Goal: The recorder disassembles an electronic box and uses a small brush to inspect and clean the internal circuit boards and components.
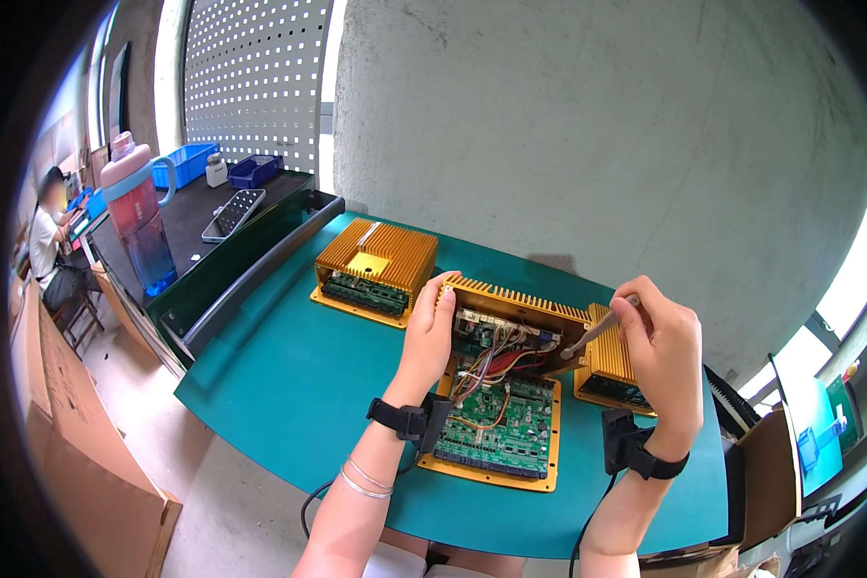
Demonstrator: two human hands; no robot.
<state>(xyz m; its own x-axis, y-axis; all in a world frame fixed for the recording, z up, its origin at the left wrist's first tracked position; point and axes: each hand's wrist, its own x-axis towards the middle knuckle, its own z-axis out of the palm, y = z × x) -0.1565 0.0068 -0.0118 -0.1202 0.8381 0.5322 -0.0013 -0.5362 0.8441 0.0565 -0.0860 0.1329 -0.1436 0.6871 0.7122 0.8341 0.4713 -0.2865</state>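
My left hand grips the left edge of a gold finned metal cover, tilted up on its side. Inside that cover sits a circuit board with connectors, and a bundle of coloured wires runs down from it. They lead to a green circuit board on a gold base plate lying flat on the table. In my right hand is a slim grey-brown stick-like tool, pinched between thumb and fingers. Its pale rounded tip is at the cover's inner right side; I cannot tell whether it touches.
A closed gold finned unit stands at the far left of the teal table, another behind my right hand. On the dark side bench are a water bottle, a phone and blue bins. A person sits far left.
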